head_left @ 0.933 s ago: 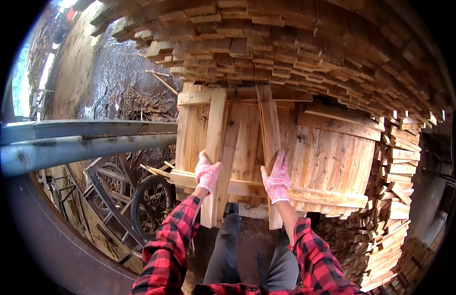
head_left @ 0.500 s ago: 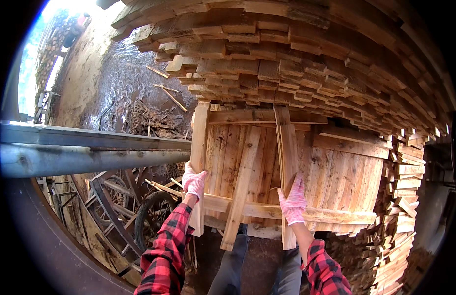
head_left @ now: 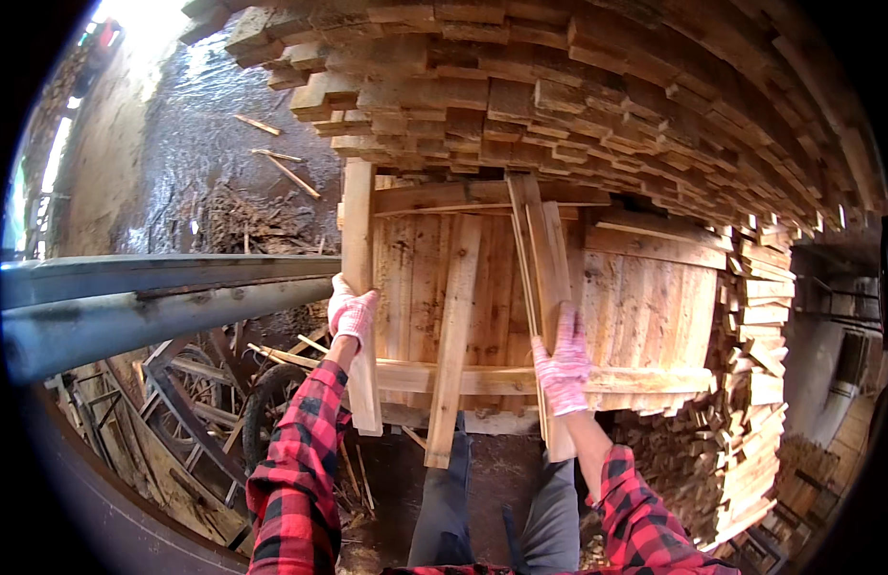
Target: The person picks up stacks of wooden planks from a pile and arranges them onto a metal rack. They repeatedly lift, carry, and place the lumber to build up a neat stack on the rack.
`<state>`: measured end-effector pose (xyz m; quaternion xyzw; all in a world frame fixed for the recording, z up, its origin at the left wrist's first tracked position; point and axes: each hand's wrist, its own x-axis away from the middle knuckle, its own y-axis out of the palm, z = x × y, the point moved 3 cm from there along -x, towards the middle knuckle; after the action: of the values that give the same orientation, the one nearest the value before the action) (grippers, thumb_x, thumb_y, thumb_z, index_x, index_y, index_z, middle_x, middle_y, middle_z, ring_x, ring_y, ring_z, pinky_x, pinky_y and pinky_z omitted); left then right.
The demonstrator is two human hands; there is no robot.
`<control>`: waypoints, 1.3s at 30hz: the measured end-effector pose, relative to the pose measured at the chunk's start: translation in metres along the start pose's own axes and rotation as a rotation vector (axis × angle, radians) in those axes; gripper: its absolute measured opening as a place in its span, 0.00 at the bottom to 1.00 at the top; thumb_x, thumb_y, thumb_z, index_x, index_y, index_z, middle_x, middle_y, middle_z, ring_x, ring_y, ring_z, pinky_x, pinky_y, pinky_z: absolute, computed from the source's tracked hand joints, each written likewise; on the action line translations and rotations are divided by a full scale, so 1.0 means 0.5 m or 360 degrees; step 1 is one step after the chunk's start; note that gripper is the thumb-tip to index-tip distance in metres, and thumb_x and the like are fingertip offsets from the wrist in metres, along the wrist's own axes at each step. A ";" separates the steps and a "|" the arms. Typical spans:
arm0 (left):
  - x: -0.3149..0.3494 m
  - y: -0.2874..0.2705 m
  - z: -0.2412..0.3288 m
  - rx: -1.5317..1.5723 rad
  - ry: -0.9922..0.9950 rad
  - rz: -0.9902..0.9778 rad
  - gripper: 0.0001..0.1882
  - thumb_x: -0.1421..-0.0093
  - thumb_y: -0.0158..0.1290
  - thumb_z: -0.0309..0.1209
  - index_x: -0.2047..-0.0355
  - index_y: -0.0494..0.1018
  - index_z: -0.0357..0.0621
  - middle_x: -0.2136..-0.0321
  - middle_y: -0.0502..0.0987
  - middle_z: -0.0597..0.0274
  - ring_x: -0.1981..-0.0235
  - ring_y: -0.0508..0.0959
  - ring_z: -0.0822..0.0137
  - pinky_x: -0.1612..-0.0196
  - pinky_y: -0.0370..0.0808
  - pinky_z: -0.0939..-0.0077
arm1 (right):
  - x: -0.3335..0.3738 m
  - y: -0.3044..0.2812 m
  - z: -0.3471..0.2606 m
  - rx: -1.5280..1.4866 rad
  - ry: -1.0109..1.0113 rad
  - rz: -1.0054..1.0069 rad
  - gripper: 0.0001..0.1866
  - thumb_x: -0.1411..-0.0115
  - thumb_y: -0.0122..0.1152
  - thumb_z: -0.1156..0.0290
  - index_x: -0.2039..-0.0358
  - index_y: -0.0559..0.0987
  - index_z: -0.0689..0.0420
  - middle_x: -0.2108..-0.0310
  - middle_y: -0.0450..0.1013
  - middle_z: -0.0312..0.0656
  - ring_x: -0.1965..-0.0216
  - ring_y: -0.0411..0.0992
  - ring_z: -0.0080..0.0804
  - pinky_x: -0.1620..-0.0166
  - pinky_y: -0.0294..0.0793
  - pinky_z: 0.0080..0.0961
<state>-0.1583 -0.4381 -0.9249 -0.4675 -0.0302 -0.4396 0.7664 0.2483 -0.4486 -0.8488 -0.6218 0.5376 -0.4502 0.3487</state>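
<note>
My left hand (head_left: 352,310), in a pink and white glove, is closed around the edge of a pale wooden board (head_left: 361,216) at the left end of a slatted wooden surface (head_left: 405,273). On the right, my gloved right hand (head_left: 563,369) grips a few narrow boards (head_left: 538,235) that lie together, thumb on their left side and fingers along the right. These boards are slightly fanned at their far ends. Between my hands another single board (head_left: 455,335) lies slanted across the slats, touched by neither hand. The near ends of the boards overhang the front crosspiece (head_left: 501,380).
A tall stack of cut boards (head_left: 520,96) rises just behind the surface. Blue-grey metal rails (head_left: 166,311) reach in from the left, above a wheel (head_left: 266,402) and wooden frames. More stacked wood (head_left: 760,364) stands at the right. Sticks (head_left: 292,175) lie on the ground.
The whole view has shifted, so the scene sits further left. At the right, the boards under my right hand have spread apart a little. My left hand stays on its board.
</note>
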 end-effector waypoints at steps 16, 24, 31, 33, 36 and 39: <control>-0.065 -0.005 -0.074 0.0155 0.0123 -0.0395 0.29 0.30 0.49 0.45 0.34 0.56 0.51 0.52 0.78 0.59 0.52 0.75 0.69 0.49 0.72 0.72 | 0.082 0.191 -0.296 -0.0469 0.0285 -0.0193 0.52 0.45 0.67 0.60 0.27 0.44 0.39 0.35 0.59 0.61 0.42 0.70 0.52 0.53 0.80 0.41; -0.075 -0.013 -0.107 -0.0362 0.0085 -0.0313 0.31 0.29 0.44 0.47 0.31 0.52 0.53 0.49 0.77 0.52 0.50 0.78 0.58 0.46 0.72 0.67 | -0.102 0.284 -0.534 -0.0682 -0.0271 -0.0106 0.46 0.37 0.55 0.47 0.27 0.43 0.41 0.33 0.52 0.68 0.43 0.69 0.62 0.52 0.79 0.44; -0.024 -0.036 -0.009 0.0167 0.0074 -0.0324 0.26 0.32 0.52 0.37 0.37 0.57 0.51 0.56 0.80 0.57 0.56 0.79 0.62 0.54 0.75 0.71 | -0.157 0.123 -0.323 0.0161 -0.0304 -0.0118 0.49 0.43 0.62 0.46 0.28 0.49 0.44 0.32 0.55 0.56 0.36 0.63 0.52 0.42 0.71 0.50; -0.040 -0.028 -0.016 0.0103 0.0151 -0.0268 0.27 0.32 0.52 0.39 0.36 0.56 0.53 0.56 0.80 0.59 0.57 0.80 0.62 0.55 0.75 0.69 | -0.160 0.116 -0.155 0.1039 0.0084 0.0535 0.47 0.45 0.65 0.48 0.29 0.54 0.41 0.36 0.61 0.56 0.40 0.68 0.47 0.48 0.77 0.50; -0.043 -0.009 -0.003 0.0110 0.0156 -0.0437 0.32 0.32 0.51 0.41 0.32 0.52 0.56 0.53 0.79 0.54 0.54 0.80 0.58 0.50 0.74 0.66 | -0.156 0.119 -0.014 0.0437 0.0077 0.0209 0.45 0.44 0.65 0.50 0.29 0.54 0.34 0.35 0.60 0.57 0.39 0.66 0.49 0.51 0.80 0.46; -0.065 0.006 -0.095 0.0575 0.0336 -0.0341 0.30 0.31 0.51 0.39 0.33 0.53 0.56 0.50 0.78 0.55 0.52 0.78 0.60 0.49 0.74 0.68 | -0.135 0.082 -0.104 0.0004 0.0281 0.0005 0.43 0.41 0.63 0.50 0.29 0.52 0.28 0.35 0.59 0.58 0.37 0.65 0.49 0.52 0.80 0.38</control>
<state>-0.1936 -0.4516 -0.9684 -0.2684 -0.0776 -0.5523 0.7854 0.1840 -0.3872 -0.8806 -0.5784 0.5666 -0.5036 0.3014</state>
